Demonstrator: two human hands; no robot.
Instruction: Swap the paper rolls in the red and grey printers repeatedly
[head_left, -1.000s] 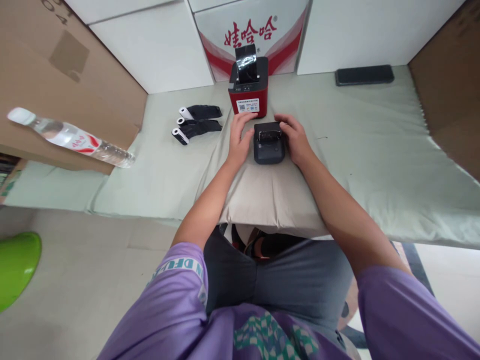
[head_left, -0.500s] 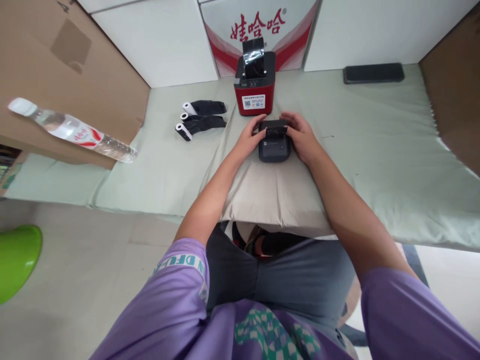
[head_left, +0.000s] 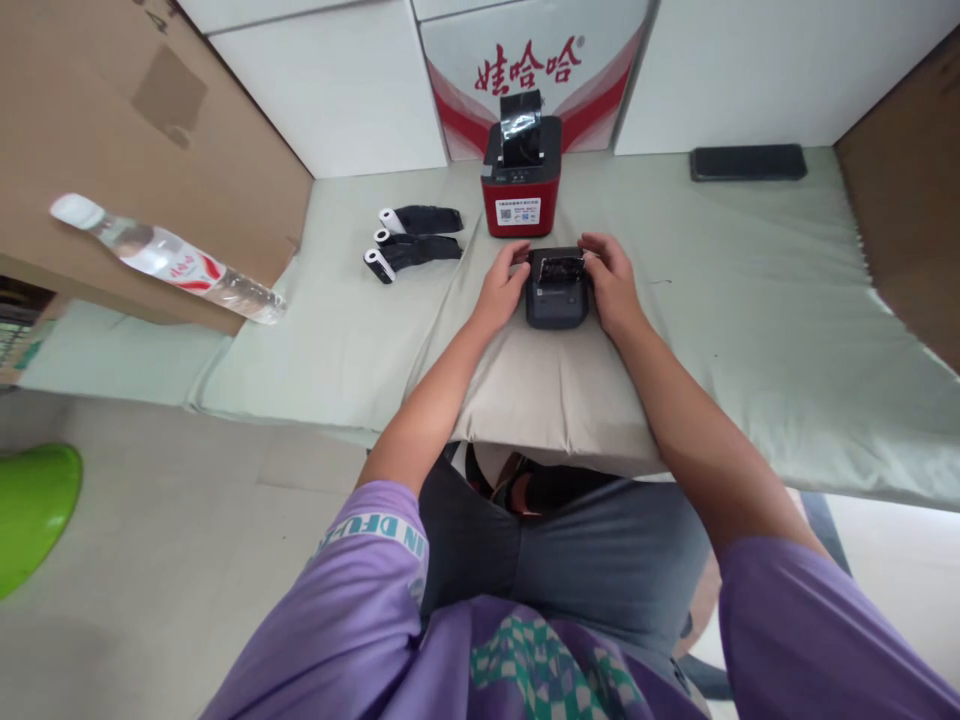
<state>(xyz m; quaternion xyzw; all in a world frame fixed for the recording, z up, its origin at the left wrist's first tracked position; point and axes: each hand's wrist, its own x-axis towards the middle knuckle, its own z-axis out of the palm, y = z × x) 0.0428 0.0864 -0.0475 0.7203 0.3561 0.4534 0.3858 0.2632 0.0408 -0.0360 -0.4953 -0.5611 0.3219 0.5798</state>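
Observation:
A small dark label printer [head_left: 556, 311] lies on the cloth-covered table in front of me, with a short strip of shiny black film [head_left: 561, 269] across its top slot. My left hand [head_left: 504, 287] is curled against its left side, thumb near the upper left corner. On the opposite side, my right hand [head_left: 613, 285] is bent round the upper right corner, its thumb close to the strip's right end. Whether the right fingertips touch the strip is too small to tell. Just behind stands a red and black printer [head_left: 520, 200] with black film [head_left: 520, 128] rising from its top.
Several small white-ended rolls with black strips [head_left: 420, 247] lie to the left. A clear bottle [head_left: 176, 262] appears farther left by a cardboard box [head_left: 247, 130]. A flat black case [head_left: 748, 163] rests at the back right. White panels line the back; a green stool [head_left: 37, 515] is on the floor.
Both thumbs have moved outward from the film strip to the printer's sides, so more of the strip shows. The view has shifted slightly.

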